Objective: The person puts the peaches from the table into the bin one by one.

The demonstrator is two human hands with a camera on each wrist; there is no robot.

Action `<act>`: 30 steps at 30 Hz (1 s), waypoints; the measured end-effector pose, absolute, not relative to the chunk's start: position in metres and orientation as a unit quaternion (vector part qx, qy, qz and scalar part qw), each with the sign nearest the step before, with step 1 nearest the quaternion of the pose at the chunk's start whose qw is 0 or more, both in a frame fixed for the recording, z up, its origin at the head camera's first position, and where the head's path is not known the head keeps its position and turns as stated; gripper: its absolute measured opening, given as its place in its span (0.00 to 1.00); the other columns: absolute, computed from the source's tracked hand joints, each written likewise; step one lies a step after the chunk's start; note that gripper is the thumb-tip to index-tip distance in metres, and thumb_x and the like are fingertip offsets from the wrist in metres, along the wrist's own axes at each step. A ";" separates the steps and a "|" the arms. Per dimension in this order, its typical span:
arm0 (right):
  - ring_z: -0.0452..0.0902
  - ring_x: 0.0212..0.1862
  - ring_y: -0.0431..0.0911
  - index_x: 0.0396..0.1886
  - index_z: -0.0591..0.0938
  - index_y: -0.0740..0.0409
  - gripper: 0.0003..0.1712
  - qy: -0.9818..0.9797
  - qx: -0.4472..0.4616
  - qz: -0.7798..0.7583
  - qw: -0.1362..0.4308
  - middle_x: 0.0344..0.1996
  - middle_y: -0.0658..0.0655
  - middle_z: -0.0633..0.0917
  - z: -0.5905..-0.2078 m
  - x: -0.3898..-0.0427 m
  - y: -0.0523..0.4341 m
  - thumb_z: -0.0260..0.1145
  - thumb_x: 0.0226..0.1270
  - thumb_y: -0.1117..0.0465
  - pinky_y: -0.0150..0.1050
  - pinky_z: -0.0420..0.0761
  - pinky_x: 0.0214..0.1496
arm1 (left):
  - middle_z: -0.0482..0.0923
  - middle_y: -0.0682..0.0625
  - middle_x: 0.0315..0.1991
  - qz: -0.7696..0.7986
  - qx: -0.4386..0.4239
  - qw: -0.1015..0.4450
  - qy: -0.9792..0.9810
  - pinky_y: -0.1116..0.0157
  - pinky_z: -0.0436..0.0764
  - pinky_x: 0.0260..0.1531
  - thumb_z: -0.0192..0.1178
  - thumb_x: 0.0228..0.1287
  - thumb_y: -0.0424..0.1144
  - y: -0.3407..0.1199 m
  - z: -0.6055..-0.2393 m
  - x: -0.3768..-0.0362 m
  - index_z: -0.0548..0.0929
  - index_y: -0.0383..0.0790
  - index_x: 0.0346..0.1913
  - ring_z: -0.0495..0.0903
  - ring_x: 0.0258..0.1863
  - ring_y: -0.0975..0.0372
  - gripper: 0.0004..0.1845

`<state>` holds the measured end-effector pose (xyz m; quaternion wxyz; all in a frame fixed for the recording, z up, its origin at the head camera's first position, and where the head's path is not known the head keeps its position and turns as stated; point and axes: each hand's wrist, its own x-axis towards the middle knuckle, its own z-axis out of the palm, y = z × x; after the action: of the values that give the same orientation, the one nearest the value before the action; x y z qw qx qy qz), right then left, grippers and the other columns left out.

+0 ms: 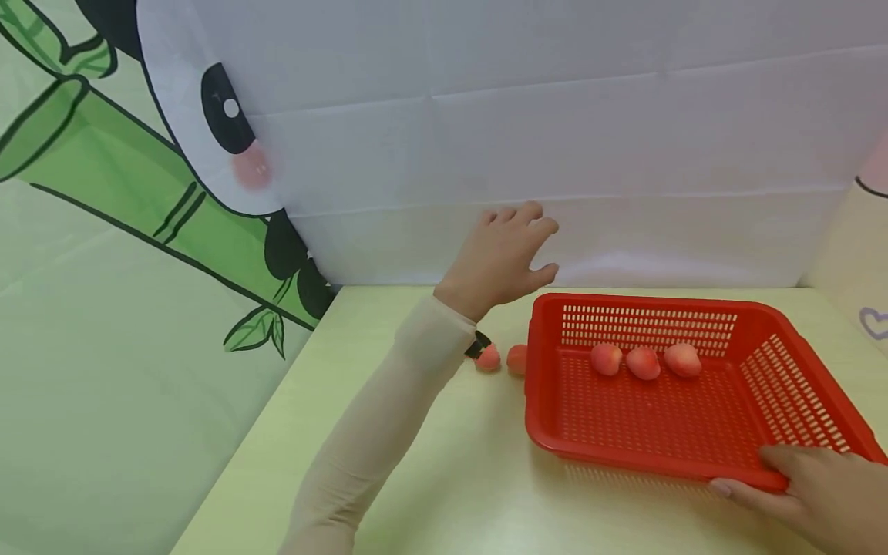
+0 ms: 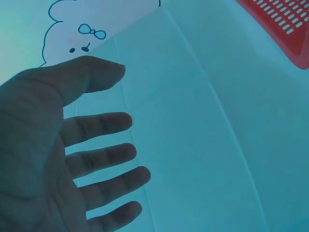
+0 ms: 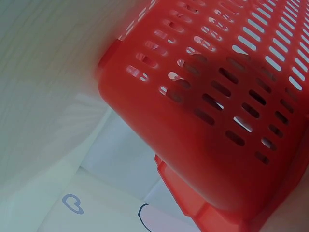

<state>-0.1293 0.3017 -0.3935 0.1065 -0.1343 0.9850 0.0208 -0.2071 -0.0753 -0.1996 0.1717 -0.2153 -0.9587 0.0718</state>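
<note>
A red plastic basket [image 1: 645,461] holds three peaches [image 1: 643,363] in a row near its far side. My right hand [image 1: 825,489] grips its near rim at the right corner, thumb outside and fingers over the rim. The near side appears raised off the table, with shadow below it; the right wrist view shows the slotted basket wall [image 3: 159,121] close up. My left hand [image 1: 499,254] is in the air beyond the basket's far left corner, fingers spread, holding nothing. The left wrist view shows that hand [image 2: 43,150] with thumb and fingers apart.
Left of the basket, one peach [image 1: 516,360] is partly hidden by its wall. Another peach [image 1: 488,358] lies by my left sleeve, beside a small black thing [image 1: 479,344] partly covered. A pale printed cloth [image 1: 555,146] hangs behind the table [image 1: 444,462].
</note>
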 end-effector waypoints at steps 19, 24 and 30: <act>0.79 0.30 0.49 0.40 0.88 0.65 0.48 0.988 -0.150 -0.005 0.027 0.28 0.58 0.86 -0.395 -0.117 0.300 0.66 0.61 0.20 0.61 0.84 0.43 | 0.75 0.44 0.67 -0.073 -0.126 0.129 -0.981 0.44 0.77 0.63 0.67 0.73 0.50 -0.162 -0.265 -0.189 0.81 0.43 0.68 0.80 0.60 0.47 0.27; 0.71 0.26 0.44 0.31 0.85 0.54 0.39 0.987 -0.159 -0.025 -0.007 0.19 0.46 0.75 -0.396 -0.115 0.300 0.68 0.60 0.20 0.46 0.74 0.32 | 0.75 0.43 0.67 -0.092 -0.119 0.111 -0.982 0.44 0.77 0.64 0.69 0.71 0.50 -0.167 -0.282 -0.189 0.81 0.41 0.68 0.80 0.61 0.47 0.28; 0.69 0.23 0.41 0.27 0.83 0.47 0.34 0.982 -0.175 -0.041 -0.055 0.16 0.43 0.72 -0.397 -0.112 0.301 0.71 0.56 0.21 0.41 0.67 0.27 | 0.75 0.42 0.67 -0.108 -0.127 0.091 -0.982 0.44 0.78 0.63 0.72 0.68 0.49 -0.164 -0.297 -0.191 0.81 0.40 0.68 0.80 0.61 0.47 0.30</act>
<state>-0.1125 0.3010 -0.3966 -0.0554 -0.1749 0.9822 -0.0412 -0.1911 -0.1644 -0.2965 0.0911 -0.1270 -0.9818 -0.1075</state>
